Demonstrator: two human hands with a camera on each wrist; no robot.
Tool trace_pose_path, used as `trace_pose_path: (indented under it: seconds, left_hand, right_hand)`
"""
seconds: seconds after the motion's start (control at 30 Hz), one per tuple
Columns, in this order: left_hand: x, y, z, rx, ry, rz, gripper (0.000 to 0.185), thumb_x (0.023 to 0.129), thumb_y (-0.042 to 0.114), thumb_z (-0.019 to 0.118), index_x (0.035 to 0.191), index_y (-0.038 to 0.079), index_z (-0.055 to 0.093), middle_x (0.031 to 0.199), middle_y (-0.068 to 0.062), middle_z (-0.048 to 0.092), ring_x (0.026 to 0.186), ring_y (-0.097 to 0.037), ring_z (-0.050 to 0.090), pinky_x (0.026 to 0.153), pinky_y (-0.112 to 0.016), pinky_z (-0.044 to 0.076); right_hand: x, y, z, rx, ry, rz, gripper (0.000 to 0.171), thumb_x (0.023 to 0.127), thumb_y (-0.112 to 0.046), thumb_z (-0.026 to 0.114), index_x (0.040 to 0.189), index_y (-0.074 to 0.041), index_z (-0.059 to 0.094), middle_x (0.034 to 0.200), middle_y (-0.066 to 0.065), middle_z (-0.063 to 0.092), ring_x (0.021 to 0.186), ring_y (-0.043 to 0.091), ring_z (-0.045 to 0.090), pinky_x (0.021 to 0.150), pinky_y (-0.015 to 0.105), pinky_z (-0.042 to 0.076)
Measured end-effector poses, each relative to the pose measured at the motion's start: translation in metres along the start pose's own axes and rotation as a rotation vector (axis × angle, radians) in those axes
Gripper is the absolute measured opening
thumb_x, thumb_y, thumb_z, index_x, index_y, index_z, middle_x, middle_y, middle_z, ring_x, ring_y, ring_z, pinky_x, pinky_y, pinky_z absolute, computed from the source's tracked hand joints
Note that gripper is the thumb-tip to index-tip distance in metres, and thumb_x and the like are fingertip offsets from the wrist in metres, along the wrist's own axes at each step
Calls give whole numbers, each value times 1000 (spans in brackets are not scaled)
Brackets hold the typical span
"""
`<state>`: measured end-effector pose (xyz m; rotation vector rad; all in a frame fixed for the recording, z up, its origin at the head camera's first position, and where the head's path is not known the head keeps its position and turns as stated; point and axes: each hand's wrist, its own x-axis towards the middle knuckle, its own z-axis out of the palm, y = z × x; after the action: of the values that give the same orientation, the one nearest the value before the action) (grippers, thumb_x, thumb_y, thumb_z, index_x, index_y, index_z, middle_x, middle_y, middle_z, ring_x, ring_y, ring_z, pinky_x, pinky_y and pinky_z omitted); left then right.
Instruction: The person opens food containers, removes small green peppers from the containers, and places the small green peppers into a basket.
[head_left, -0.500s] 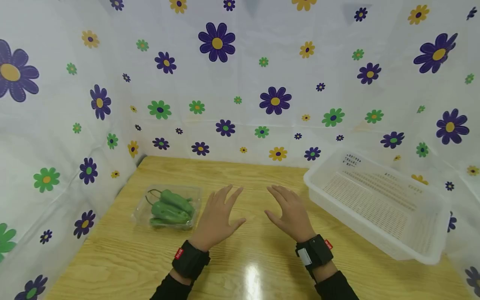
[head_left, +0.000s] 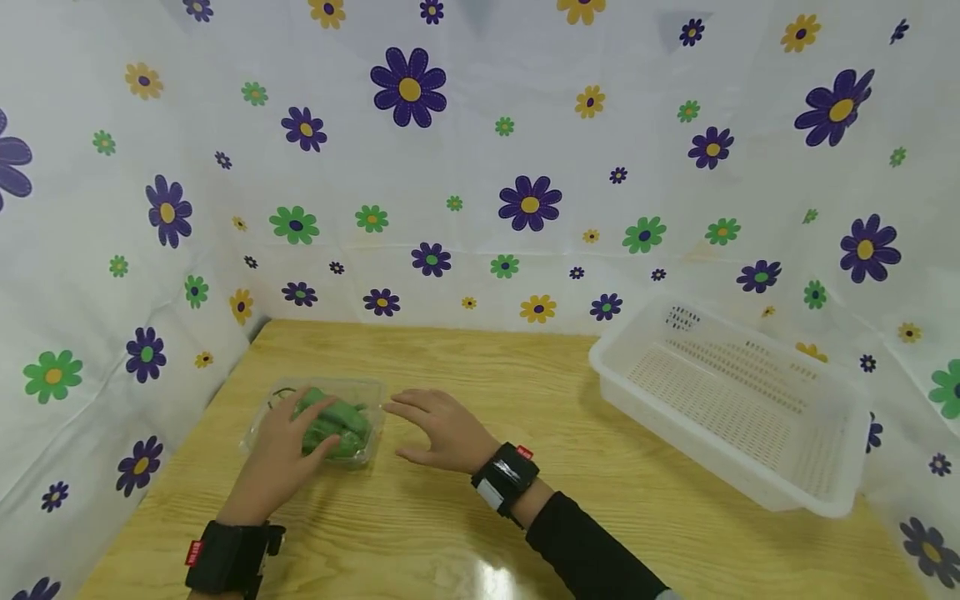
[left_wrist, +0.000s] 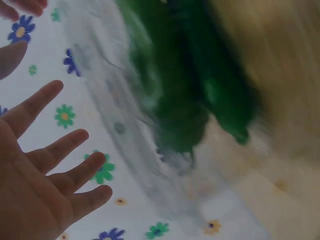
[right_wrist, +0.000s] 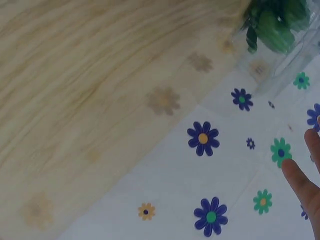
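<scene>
Found no readable text anywhere. Spotted a small red tag [head_left: 194, 552] with white marks on the black band of the left wrist, too small to make out. Saw a matching red tag [head_left: 524, 452] on the right wrist's band, likewise illegible. Noticed dark marks [head_left: 682, 317] at the far corner of the white basket [head_left: 795, 492], but could not tell printed characters from slots. Checked both wrist views: only flower patterns on the cloth, wood grain and blurred green peppers [left_wrist: 185, 100] in a clear box, no lettering, numbers, brands or signs.
</scene>
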<state>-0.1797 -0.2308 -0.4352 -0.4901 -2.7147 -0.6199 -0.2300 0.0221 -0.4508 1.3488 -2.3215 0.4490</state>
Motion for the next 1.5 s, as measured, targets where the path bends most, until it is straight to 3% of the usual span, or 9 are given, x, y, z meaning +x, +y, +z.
trace_pose_path:
  seconds: [0.13,0.3,0.5,0.63,0.83,1.03,1.3,1.5]
  left_hand:
    - [-6,-27,1,35,37,27,57,80,22,74,130,6,53,137,-34,37,123,-53,35,95,-71,26]
    - [-11,-49,-2,38,7,-70,60,84,25,70,134,3,46,138,-38,30,122,-58,30,91,-74,24]
    - [-8,-50,-6,-67,-146,-166,58,90,32,62,136,1,44,142,-40,22,125,-60,26,90,-72,33]
    - [-6,-48,-6,-70,-160,-153,55,89,34,63,132,3,50,141,-37,28,125,-58,29,90,-72,34]
    - [-5,-37,0,-69,-174,-103,53,87,34,66,131,6,54,142,-33,32,127,-54,31,93,-69,35]
    - [0,-19,15,-81,-160,-23,51,84,26,70,130,8,56,143,-31,34,130,-51,30,94,-66,38]
    - [18,14,40,-70,-119,70,47,81,16,73,126,10,60,140,-28,41,129,-46,37,96,-59,43]
    - [33,40,61,-33,-132,148,47,81,18,73,126,12,61,139,-25,45,128,-45,40,98,-56,43]
  right_hand:
    - [18,-10,16,-14,-23,-37,59,82,-39,71,131,-11,54,132,7,57,126,21,51,107,35,41]
    - [33,-21,27,-35,-133,-34,60,85,-42,67,135,-16,50,138,6,51,132,20,45,110,34,37]
    - [36,-28,32,-57,-215,-27,62,85,-44,66,138,-20,48,143,3,47,135,19,40,111,35,36]
    - [33,-26,34,-63,-221,-37,62,84,-45,67,138,-20,48,143,3,48,135,21,40,111,35,36]
    - [20,-17,34,-58,-166,-53,59,84,-42,68,135,-18,52,141,5,50,133,23,44,111,34,36]
    - [-3,-2,24,-39,-104,-37,52,83,-37,71,129,-15,58,137,8,53,131,24,46,109,32,38]
    - [-41,21,-4,15,-54,-14,50,79,-27,76,124,-11,61,135,11,54,128,28,49,104,36,44]
    - [-75,41,-24,29,-63,33,49,79,-25,76,123,-11,62,136,11,53,128,30,48,102,39,45]
